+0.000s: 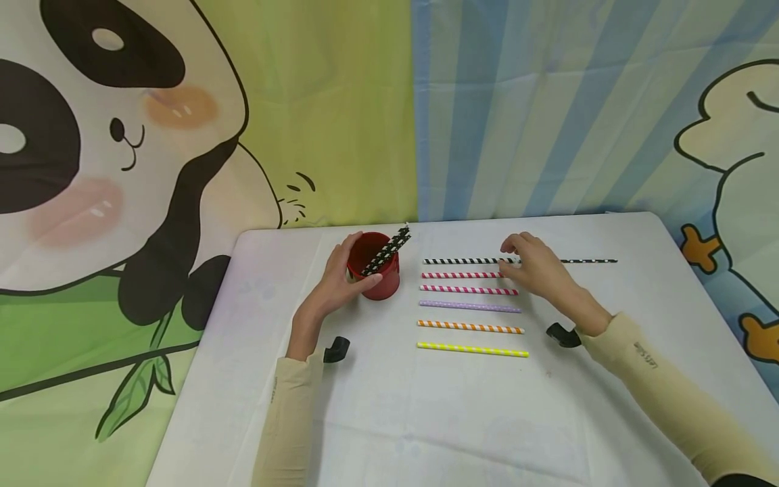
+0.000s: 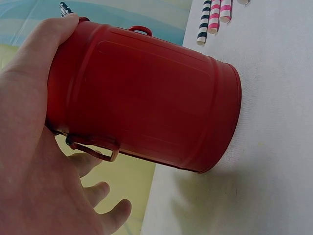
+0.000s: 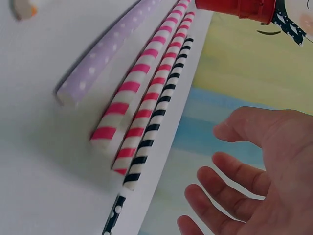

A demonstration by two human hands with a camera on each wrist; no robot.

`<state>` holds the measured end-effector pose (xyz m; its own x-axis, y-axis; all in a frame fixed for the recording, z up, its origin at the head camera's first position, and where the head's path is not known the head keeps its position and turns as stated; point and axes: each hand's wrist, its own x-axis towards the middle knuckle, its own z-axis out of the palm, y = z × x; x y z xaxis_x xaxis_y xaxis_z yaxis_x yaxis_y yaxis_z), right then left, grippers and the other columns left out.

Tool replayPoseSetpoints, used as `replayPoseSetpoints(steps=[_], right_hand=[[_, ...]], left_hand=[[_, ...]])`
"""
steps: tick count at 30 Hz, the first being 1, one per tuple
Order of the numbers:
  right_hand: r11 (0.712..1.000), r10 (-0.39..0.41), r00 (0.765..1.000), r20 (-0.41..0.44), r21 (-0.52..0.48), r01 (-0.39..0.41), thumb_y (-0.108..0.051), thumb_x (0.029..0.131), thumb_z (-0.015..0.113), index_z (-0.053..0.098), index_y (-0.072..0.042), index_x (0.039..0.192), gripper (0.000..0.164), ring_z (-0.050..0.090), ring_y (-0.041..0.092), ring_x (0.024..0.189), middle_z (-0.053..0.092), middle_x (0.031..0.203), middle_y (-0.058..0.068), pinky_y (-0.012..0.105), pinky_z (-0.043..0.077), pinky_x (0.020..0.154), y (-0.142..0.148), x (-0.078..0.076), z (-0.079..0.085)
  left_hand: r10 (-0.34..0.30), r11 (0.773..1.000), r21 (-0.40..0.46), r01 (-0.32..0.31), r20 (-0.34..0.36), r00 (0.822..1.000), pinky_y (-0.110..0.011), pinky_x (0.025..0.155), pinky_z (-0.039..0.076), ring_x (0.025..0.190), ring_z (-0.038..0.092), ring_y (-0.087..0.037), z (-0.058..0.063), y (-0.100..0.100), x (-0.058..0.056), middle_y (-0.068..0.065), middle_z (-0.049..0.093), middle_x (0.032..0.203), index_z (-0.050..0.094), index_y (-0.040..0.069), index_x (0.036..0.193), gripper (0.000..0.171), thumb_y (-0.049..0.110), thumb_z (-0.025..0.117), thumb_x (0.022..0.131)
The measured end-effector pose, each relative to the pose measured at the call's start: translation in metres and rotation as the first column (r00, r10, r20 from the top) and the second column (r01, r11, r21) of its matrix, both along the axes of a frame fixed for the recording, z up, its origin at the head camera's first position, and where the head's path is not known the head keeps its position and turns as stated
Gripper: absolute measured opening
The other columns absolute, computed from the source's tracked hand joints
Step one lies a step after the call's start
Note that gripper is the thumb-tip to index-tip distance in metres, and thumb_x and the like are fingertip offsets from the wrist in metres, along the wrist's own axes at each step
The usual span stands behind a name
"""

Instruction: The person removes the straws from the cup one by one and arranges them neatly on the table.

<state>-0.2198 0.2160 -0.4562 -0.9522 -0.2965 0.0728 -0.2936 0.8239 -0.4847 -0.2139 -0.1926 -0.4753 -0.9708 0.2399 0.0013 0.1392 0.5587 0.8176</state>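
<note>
My left hand (image 1: 331, 284) grips a small red metal bucket (image 1: 383, 289) by its rim, with the thumb on the near side. Black paper straws with white dots (image 1: 387, 251) lean inside the bucket. In the left wrist view the bucket (image 2: 146, 98) stands on the table and some fingers spread free beside its handle. My right hand (image 1: 538, 267) hovers with loosely bent fingers near a black-and-white striped straw (image 1: 456, 261) and holds nothing. End to end with that straw lies a black dotted straw (image 1: 590, 261), also seen partly in the right wrist view.
Below the striped straw lie a red striped straw (image 1: 459, 275), a pink striped straw (image 1: 468, 290), a purple dotted straw (image 1: 468, 306), an orange striped straw (image 1: 468, 327) and a yellow patterned straw (image 1: 471, 350). A white cloth (image 1: 462, 419) covers the table; printed curtains hang behind it.
</note>
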Motion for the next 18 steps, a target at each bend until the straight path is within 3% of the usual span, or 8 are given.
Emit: replayPoseSetpoints(steps=[10,18], right_hand=[[0.981,0.002,0.998,0.068,-0.193,0.011,-0.016,0.095,0.066,0.059,0.003,0.119,0.031,0.057,0.039,0.111,0.060,0.117,0.020,0.053,0.048,0.095,-0.018,0.000,-0.003],[0.936,-0.002,0.990,0.141,-0.347,0.051,-0.023,0.098,0.065,0.059,-0.004,0.118,0.029,0.061,0.031,0.108,0.064,0.116,0.015,0.049,0.049,0.096,-0.037,0.003,-0.005]], left_hand=[[-0.009,1.000,0.005,0.009,-0.008,1.000,-0.053,0.106,0.048,0.139,0.035,-0.020,0.001,0.000,0.000,0.000,0.038,0.150,0.022,0.037,0.157,0.093,0.050,0.077,0.084],[-0.010,1.000,0.007,0.010,-0.012,1.000,-0.052,0.105,0.048,0.139,0.035,-0.020,0.000,0.000,-0.002,0.000,0.039,0.150,0.022,0.038,0.157,0.092,0.050,0.077,0.084]])
